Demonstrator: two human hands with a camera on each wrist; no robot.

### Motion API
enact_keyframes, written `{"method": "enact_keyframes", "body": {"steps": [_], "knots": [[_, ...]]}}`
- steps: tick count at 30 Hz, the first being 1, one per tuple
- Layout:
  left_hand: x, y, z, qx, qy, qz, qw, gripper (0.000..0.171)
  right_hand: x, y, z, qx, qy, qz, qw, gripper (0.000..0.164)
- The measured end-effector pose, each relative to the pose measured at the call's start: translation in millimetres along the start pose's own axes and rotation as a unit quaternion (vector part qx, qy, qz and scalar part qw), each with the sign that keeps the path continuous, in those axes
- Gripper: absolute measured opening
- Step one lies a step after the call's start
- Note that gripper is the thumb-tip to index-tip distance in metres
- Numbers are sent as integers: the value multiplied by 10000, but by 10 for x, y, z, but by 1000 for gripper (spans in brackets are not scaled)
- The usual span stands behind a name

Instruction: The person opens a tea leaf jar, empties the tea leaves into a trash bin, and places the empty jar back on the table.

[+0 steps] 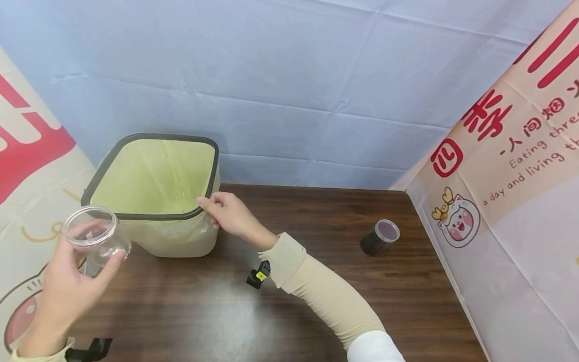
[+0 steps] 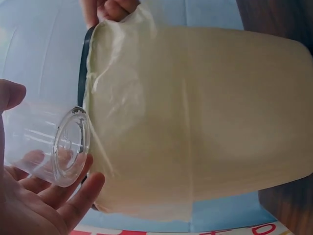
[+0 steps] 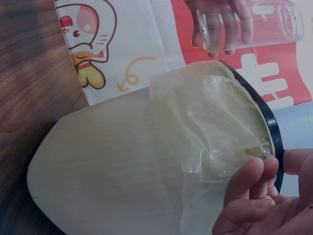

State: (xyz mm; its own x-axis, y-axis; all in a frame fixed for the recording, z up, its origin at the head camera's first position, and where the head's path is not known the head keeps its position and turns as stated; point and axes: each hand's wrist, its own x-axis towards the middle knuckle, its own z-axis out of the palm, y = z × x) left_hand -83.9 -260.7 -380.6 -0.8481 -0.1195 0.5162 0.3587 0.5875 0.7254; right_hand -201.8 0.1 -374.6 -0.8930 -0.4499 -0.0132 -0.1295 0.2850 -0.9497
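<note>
My left hand (image 1: 72,286) holds a clear plastic jar (image 1: 92,236) with its open mouth up, in front of the near left corner of a trash bin (image 1: 181,246). The left wrist view shows the fingers curved around the jar (image 2: 44,142), its thick base close to the bin's rim. A thin plastic liner (image 2: 122,98) is folded over the dark rim (image 1: 154,217) and hangs down the outside. At the bin's near right corner my right hand (image 1: 232,213) pinches the rim and liner between thumb and fingers, also in the right wrist view.
A small jar with dark contents and a pale lid (image 1: 380,236) lies tilted on the right of the brown wooden table (image 1: 203,306). A blue-grey cloth (image 1: 289,90) hangs behind, and printed cloths (image 1: 511,211) stand at both sides.
</note>
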Motion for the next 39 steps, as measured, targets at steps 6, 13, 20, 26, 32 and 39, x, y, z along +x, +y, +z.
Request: {"method": "enact_keyframes", "body": {"steps": [6,13,20,26,32,39], "knots": [[-87,-58,40,-203,-110,178,9996,70,-1,-9,4,39,-13,43,10000,42],[-227,-57,104,75,-113,-204,9997,70,10,-2,8,85,-6,72,9999,42],[-318,-80,189,192,-233,-102,9995,70,21,14,-5,195,-61,175,9996,43],[-358,-88,229,204,-362,-67,9991,71,15,10,-42,259,-92,160,9995,41],[-403,-93,248,254,-504,-234,9981,71,16,54,-64,-15,-18,143,9999,43],[-458,-89,304,308,-627,-403,9967,69,-30,74,-131,-279,168,166,9993,47]]}}
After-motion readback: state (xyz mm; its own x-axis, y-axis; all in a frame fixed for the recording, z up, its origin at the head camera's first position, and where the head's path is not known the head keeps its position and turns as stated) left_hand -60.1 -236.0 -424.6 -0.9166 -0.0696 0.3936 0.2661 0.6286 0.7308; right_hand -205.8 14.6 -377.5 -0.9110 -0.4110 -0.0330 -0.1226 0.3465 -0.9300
